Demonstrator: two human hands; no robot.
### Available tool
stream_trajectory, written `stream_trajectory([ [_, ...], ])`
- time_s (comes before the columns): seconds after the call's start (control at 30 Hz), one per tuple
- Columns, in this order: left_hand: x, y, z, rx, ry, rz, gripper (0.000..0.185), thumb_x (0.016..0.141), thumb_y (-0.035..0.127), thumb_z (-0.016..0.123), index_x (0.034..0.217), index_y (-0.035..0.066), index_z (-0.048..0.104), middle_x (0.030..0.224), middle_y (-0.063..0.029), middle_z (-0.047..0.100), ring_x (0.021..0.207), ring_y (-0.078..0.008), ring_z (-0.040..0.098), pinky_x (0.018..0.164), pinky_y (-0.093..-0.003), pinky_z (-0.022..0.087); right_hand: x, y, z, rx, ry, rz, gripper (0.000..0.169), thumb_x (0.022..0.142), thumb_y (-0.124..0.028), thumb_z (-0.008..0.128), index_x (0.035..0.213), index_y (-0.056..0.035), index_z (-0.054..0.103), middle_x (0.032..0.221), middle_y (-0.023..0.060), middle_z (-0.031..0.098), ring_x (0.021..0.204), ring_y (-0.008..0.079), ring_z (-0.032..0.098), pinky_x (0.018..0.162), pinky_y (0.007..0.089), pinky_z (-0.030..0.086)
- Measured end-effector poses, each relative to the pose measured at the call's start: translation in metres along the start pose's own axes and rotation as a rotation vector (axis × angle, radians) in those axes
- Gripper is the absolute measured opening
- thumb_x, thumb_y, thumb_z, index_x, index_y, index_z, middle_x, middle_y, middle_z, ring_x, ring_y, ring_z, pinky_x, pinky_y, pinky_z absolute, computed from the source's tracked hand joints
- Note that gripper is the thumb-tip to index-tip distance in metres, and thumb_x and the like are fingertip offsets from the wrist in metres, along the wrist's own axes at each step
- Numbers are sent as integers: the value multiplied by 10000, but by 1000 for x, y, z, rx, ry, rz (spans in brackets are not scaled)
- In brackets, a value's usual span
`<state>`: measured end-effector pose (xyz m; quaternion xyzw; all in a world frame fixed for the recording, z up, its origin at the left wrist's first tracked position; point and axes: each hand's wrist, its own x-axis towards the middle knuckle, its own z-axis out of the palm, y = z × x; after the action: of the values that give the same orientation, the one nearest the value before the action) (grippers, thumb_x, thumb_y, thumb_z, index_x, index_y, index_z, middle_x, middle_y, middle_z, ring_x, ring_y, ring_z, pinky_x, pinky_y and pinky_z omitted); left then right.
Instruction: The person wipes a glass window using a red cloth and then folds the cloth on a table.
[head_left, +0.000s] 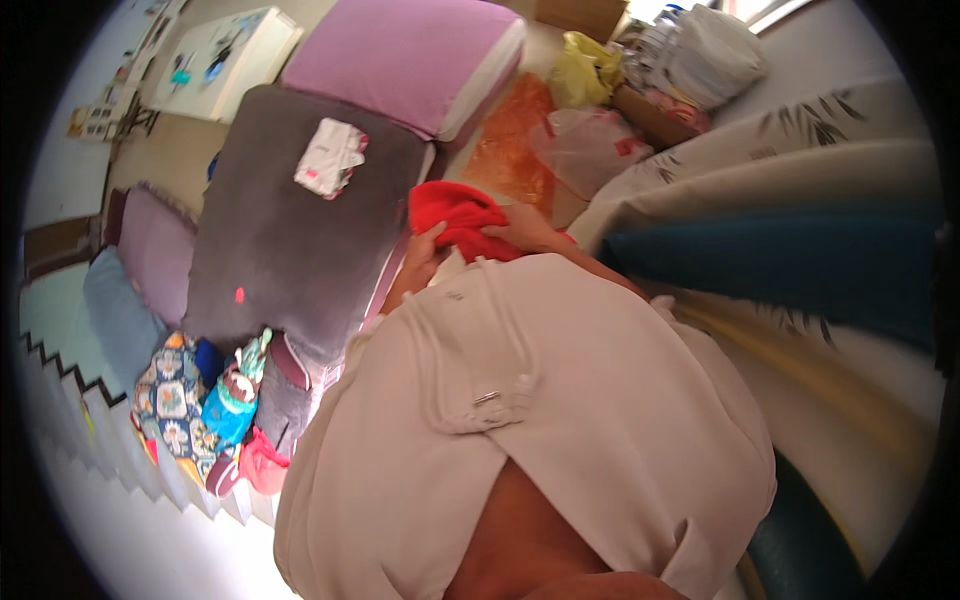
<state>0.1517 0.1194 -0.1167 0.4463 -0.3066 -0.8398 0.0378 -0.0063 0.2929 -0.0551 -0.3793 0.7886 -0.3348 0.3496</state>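
Observation:
A bright red piece of cloth (459, 208), bunched and partly folded over, hangs between my two hands just in front of my cream top (600, 337). My left hand (426, 251) grips its near left side, thumb on top. On the right side, my right hand (525, 227) pinches the cloth, with some red fabric showing below the wrist. Beyond my left hand, a folded white garment (330, 159) with dark red edges and printing lies on the dark grey seat cushion (292, 232). The cloth's underside is hidden.
Behind the grey cushion is a purple cushion (405, 52). An orange plastic bag (514, 142), a clear plastic bag (592, 146) and a yellow bag (586, 71) lie ahead right. Curtains (750, 180) hang close on my right. Pillows (154, 255) and a doll (232, 397) sit left.

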Motion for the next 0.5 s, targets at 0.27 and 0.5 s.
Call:
stream_trajectory([
  [0.27, 10, 35, 35, -133, -261, -238, 346, 942, 332, 501, 1250, 176, 491, 1267, -55, 551, 1202, -295, 488, 1013, -622, 320, 0, 44, -3, 179, 28, 120, 525, 697, -274, 735, 1145, -29, 615, 1042, 193, 661, 969, 312, 637, 850, 379, 482],
  [0.5, 1, 86, -44, -288, -225, -64, 411, 947, 333, 491, 1303, 129, 465, 1338, -87, 507, 1244, -304, 466, 1014, -605, 320, 37, -38, 18, 269, -308, 159, 604, 718, -138, 741, 1264, 15, 533, 1080, 123, 650, 964, 171, 618, 862, 306, 488],
])
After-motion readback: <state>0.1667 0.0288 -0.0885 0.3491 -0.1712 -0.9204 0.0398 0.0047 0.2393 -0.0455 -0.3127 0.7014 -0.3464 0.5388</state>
